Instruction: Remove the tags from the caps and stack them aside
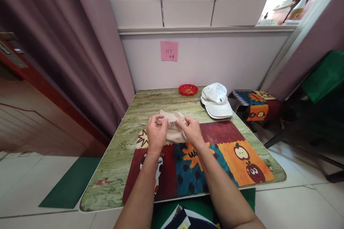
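Note:
A beige cap (175,136) lies over the patterned mat, its back strap and small metal buckle turned up toward me. My left hand (156,132) is closed at the cap's left side, thumb and fingertips pinched by the strap. On the other side, my right hand (191,131) grips the strap close to the buckle, thumb on top. Parts of the cap are hidden behind my fingers. To the right of my hands, a small stack of caps (216,101) sits at the table's edge, a white one on top and a dark one showing below.
Behind the hands, a red flower-shaped dish (188,89) stands near the wall. A colourful mat (163,182) covers the front of the wooden-patterned table (107,175). A stool with a matching cover (262,105) is at the right. Purple curtains (88,43) hang at the left.

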The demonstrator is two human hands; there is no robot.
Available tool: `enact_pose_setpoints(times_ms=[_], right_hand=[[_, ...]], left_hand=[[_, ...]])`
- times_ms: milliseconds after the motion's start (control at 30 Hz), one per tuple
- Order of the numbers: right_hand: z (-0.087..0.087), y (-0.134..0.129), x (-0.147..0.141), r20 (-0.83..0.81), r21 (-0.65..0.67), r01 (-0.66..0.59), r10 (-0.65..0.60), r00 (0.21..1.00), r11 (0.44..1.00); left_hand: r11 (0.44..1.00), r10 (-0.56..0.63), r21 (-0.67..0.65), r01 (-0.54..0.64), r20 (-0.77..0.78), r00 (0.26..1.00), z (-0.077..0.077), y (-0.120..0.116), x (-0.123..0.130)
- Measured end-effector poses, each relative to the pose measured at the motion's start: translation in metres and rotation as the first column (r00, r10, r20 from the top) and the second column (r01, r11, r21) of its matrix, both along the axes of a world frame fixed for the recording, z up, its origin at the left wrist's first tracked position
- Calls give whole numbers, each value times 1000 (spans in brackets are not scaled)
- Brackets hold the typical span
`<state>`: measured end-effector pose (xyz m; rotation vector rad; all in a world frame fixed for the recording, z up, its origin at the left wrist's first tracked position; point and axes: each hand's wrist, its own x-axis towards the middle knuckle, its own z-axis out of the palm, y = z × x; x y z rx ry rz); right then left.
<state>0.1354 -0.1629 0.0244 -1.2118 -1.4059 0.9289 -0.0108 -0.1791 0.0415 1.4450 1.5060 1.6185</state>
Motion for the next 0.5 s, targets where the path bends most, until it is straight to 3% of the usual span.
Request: enact_pose_setpoints(times_ms=[133,300,400,500], right_hand=[[-4,1,0,-15,23,9,-9,1000,1000],[-5,3,14,-19,80,141,-140,990,987],[-6,8,23,-24,34,156,-155,988,987],[-6,10,29,-27,16,162,-161,987,987]], left_hand=[[997,-33,-70,45,155,987,-5,1,-4],[996,79,-48,-77,37,996,-7,-3,-15],[999,36,-22,-40,-170,985,-1,0,-10],[990,-141,-50,134,-497,856,5,16,5]])
